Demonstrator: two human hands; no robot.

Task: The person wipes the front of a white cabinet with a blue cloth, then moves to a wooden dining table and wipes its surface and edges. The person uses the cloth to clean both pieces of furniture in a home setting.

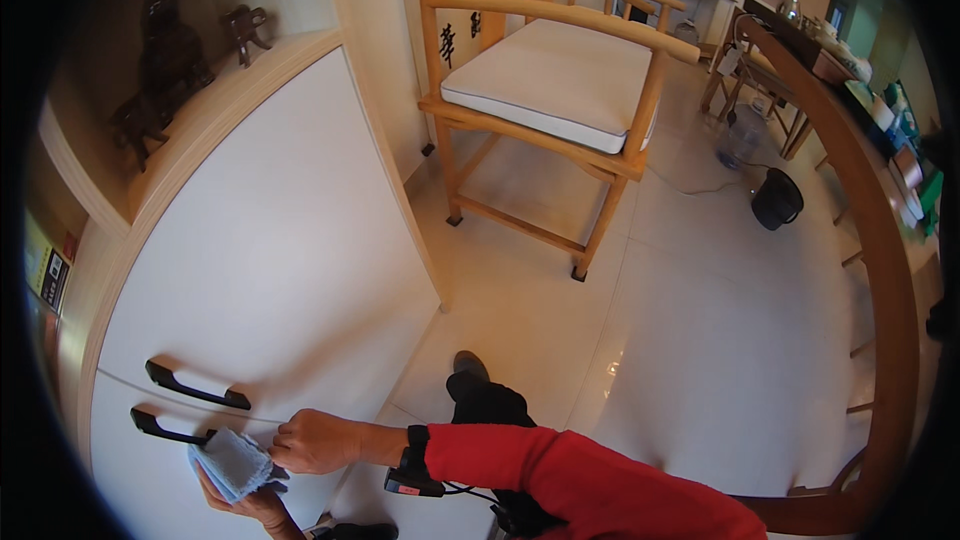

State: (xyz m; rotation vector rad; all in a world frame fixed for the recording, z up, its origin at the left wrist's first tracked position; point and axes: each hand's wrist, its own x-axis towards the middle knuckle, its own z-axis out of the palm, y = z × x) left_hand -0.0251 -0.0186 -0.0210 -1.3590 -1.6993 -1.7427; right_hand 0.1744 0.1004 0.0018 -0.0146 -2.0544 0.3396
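A light blue cloth [238,465] is bunched in my left hand [255,508], low in front of a white cabinet. The cloth touches the end of the lower black handle [166,427]. My right hand [319,441], below a red sleeve, has its fingers curled at the cloth's right edge; its fingertips are partly hidden. Just above is a second black handle [196,388] on the upper white cabinet door [262,225]. A narrow seam separates the two door panels.
Dark carved figurines [174,52] stand on the wooden shelf [247,82] above the doors. A wooden armchair [532,142] with a white cushion [555,82] stands beyond the cabinet. At right are a long wooden table [885,300], a black bucket [777,199] and a clear water bottle [742,131].
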